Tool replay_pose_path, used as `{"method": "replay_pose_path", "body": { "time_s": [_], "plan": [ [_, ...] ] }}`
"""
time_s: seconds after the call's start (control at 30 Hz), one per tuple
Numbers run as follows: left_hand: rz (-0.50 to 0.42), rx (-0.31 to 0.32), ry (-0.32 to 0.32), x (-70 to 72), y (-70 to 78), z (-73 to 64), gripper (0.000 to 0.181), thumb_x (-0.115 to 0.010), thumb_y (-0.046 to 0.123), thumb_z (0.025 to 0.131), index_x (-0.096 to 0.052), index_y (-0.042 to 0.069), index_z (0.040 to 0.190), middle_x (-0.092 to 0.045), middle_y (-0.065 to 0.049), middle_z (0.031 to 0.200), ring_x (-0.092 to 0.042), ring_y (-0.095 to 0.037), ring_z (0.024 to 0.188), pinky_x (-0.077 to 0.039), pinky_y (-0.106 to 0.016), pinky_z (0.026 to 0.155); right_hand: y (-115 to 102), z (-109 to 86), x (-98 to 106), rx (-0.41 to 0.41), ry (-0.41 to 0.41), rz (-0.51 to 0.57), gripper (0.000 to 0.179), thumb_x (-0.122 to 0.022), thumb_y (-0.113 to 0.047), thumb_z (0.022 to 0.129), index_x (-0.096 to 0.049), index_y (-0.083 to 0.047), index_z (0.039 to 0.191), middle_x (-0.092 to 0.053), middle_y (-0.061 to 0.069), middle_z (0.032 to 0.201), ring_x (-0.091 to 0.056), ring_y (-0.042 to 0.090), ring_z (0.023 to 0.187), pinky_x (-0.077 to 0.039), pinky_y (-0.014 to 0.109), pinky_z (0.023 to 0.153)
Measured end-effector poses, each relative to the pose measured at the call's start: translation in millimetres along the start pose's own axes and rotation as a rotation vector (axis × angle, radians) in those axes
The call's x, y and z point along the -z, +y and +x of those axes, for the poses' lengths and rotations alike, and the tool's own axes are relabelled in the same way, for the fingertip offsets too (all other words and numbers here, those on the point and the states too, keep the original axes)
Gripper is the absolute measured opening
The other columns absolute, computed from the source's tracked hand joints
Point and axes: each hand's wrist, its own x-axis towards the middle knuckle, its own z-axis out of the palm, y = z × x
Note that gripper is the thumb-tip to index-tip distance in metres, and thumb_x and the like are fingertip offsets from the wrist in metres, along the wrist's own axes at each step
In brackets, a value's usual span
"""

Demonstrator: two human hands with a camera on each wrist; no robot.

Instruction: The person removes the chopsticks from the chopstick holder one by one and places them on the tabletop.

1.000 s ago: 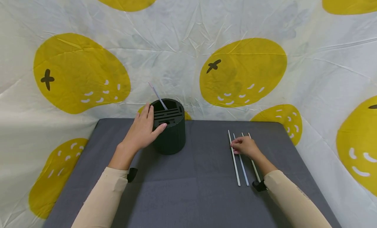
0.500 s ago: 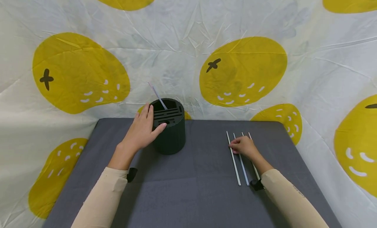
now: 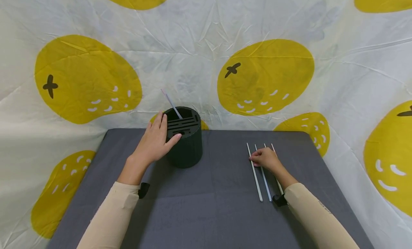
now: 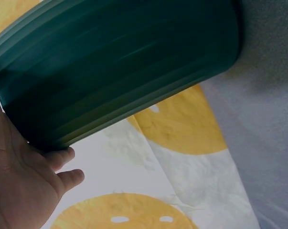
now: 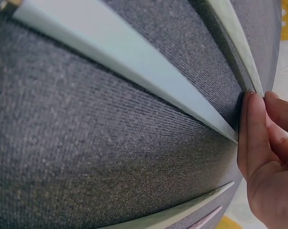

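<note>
A dark green round holder with a slotted insert stands at the table's back. One lilac chopstick leans out of its open rear part. My left hand rests on the holder's left rim, fingers and thumb fairly straight; in the left wrist view it touches the holder's top end. On the right, several pale chopsticks lie roughly side by side. My right hand pinches the leftmost, whitish chopstick between thumb and fingers. Beside it lies a pale blue chopstick. The hand and wrist partly hide the others.
A dark grey cloth covers the table. Close behind it hangs a white curtain printed with yellow fruit shapes. A black strap shows at my left wrist.
My right hand has shifted slightly left, and the far end of the leftmost chopstick has moved left with it. My left hand stays on the holder.
</note>
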Motion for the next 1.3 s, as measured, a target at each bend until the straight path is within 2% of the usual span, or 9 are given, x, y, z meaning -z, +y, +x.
{"method": "replay_pose_path", "body": {
  "time_s": [0.3,0.43,0.6,0.77,0.93,1.07,1.17,1.3],
  "plan": [
    [0.001,0.007,-0.009,0.5,0.2,0.2,0.104,-0.030,0.077,0.100,-0.002,0.000,0.165,0.007,-0.017,0.174,-0.005,-0.038,0.161,-0.010,-0.065,0.126,6,1.8,3,0.019,-0.037,0.121,0.023,-0.072,-0.001,0.095,-0.072,0.017,0.109,-0.077,0.010,0.084,-0.069,0.003,0.067,-0.060,0.019,0.064],
    [-0.002,0.013,-0.008,0.8,-0.2,0.1,0.104,-0.030,0.077,0.100,-0.003,0.001,0.165,0.006,-0.017,0.174,-0.005,-0.037,0.161,-0.010,-0.064,0.127,7,2.3,5,0.025,-0.052,0.176,0.026,-0.072,0.000,0.095,-0.069,0.019,0.113,-0.078,0.013,0.087,-0.070,0.004,0.070,-0.061,0.021,0.067],
    [-0.003,0.012,-0.008,-0.3,-0.7,0.8,0.105,-0.030,0.078,0.099,-0.003,0.001,0.165,0.006,-0.016,0.174,-0.004,-0.036,0.161,-0.010,-0.063,0.127,7,0.1,9,0.034,-0.080,0.230,0.031,-0.069,0.001,0.097,-0.065,0.022,0.119,-0.077,0.023,0.099,-0.073,0.007,0.076,-0.063,0.025,0.072],
    [-0.006,0.011,-0.007,-0.8,-1.0,0.8,0.105,-0.030,0.078,0.099,-0.002,0.002,0.165,0.006,-0.016,0.174,-0.004,-0.036,0.162,-0.010,-0.063,0.127,4,-1.5,16,0.071,-0.098,0.266,0.035,-0.067,-0.001,0.099,-0.061,0.023,0.124,-0.077,0.022,0.100,-0.073,0.008,0.078,-0.063,0.026,0.074],
    [-0.005,0.008,-0.001,-0.7,-1.6,1.3,0.105,-0.030,0.078,0.099,-0.003,0.002,0.165,0.005,-0.016,0.174,-0.004,-0.036,0.161,-0.011,-0.063,0.127,-12,-5.8,27,0.169,-0.119,0.271,0.040,-0.064,-0.006,0.102,-0.057,0.021,0.131,-0.076,0.026,0.106,-0.075,0.012,0.084,-0.064,0.035,0.080],
    [-0.005,0.006,0.006,-1.0,-1.8,1.4,0.104,-0.030,0.077,0.100,-0.004,0.001,0.165,0.005,-0.017,0.174,-0.005,-0.037,0.161,-0.012,-0.064,0.127,-29,-9.6,34,0.232,-0.152,0.265,0.041,-0.062,-0.011,0.105,-0.057,0.015,0.136,-0.071,0.031,0.120,-0.077,0.024,0.096,-0.063,0.043,0.088],
    [-0.010,0.002,0.009,-1.6,-2.0,1.8,0.104,-0.031,0.077,0.100,-0.004,0.000,0.165,0.005,-0.018,0.174,-0.005,-0.038,0.161,-0.011,-0.065,0.126,-42,-9.4,38,0.263,-0.174,0.268,0.042,-0.062,-0.015,0.105,-0.058,0.010,0.138,-0.067,0.033,0.128,-0.076,0.028,0.103,-0.061,0.044,0.091],
    [-0.013,0.002,0.008,-1.6,-1.6,2.5,0.103,-0.031,0.076,0.101,-0.004,0.000,0.165,0.005,-0.018,0.174,-0.005,-0.038,0.161,-0.009,-0.064,0.127,-62,-7.6,41,0.282,-0.193,0.286,0.045,-0.064,-0.021,0.105,-0.058,0.005,0.141,-0.071,0.023,0.126,-0.076,0.021,0.105,-0.062,0.038,0.091]
  ]
}}
